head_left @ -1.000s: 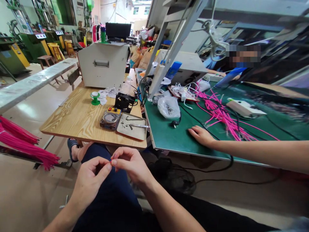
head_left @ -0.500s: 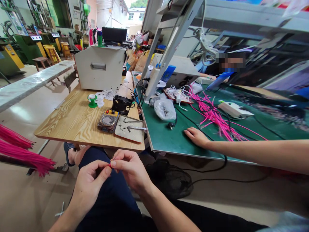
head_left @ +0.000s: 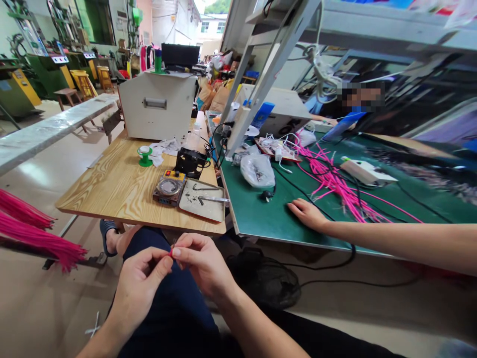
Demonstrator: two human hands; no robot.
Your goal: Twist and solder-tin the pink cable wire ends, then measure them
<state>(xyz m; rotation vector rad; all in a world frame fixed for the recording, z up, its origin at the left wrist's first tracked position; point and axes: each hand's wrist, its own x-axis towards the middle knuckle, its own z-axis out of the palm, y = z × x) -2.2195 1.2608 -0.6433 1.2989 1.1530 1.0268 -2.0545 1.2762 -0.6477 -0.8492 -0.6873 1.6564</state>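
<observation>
My left hand (head_left: 139, 283) and my right hand (head_left: 203, 263) meet above my lap, thumbs and forefingers pinched together. Between their fingertips shows a small bit of pink cable (head_left: 171, 253); the fingers hide most of it. Thin dark strands seem to stick up beside my right fingertips. At the left hangs a thick bundle of pink cables (head_left: 44, 238), apart from my hands. Beyond my hands, on the wooden table, are a small round-topped heater-like device (head_left: 168, 188) and a shallow tray (head_left: 201, 201) with bent metal tools in it.
A green-and-white solder spool (head_left: 145, 156), a black fan (head_left: 191, 162) and a white box-shaped machine (head_left: 156, 107) stand on the wooden table (head_left: 97, 184). Another person's hand (head_left: 307, 214) rests on the green table (head_left: 257, 214), near loose pink cables (head_left: 335, 184) and a plastic bag (head_left: 257, 170).
The view has shifted slightly, so the tables sit a little farther right and lower. Both hands keep the same pinch on the pink cable.
</observation>
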